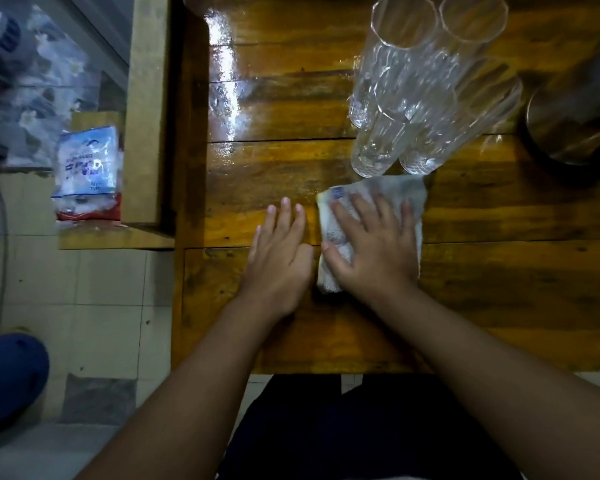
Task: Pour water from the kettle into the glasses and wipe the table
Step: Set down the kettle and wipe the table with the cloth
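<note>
Packet: a blue, white and red plastic packet (87, 171) lies on a low wooden ledge, left of the tabletop (499, 289) and off it.
Wet patch: a glossy wet sheen (229, 91) runs down the far left boards of the tabletop.
Left hand: the left hand (279, 258) lies flat, palm down on bare wood, fingers straight and close together, holding nothing; it sits just left of the cloth.
Cloth: a pale folded cloth (336, 220) lies on the tabletop, just nearer than the glasses.
Right hand: the right hand (374, 247) presses palm down on the cloth, fingers spread wide over it, thumb at the cloth's left edge.
Glasses: four clear faceted glasses (426, 88) stand clustered beyond the right hand.
Kettle: a dark metal kettle (575, 119) stands at the right edge, right of the glasses.
</note>
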A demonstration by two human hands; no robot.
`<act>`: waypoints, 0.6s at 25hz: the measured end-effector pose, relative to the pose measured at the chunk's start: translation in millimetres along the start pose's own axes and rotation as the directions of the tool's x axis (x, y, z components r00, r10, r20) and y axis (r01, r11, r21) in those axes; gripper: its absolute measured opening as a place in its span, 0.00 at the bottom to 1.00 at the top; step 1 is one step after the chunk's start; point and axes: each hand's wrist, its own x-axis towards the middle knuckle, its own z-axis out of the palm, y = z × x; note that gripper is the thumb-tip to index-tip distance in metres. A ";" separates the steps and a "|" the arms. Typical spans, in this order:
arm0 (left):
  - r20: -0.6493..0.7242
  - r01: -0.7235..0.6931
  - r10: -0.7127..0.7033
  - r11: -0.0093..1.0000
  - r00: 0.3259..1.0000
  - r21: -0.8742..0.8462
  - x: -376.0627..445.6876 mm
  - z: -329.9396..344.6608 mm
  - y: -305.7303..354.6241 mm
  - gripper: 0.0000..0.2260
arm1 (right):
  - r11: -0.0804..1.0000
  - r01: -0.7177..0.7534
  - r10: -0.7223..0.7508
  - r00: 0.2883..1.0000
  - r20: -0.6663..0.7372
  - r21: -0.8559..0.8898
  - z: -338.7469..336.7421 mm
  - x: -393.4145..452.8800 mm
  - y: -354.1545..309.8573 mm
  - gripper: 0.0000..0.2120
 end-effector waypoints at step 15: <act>-0.222 -0.062 0.097 0.985 0.970 0.160 -1.1 50.7 45.1 0.31 | 0.975 -0.218 0.219 0.976 -0.017 0.049 -11.2 -20.4 59.9 0.33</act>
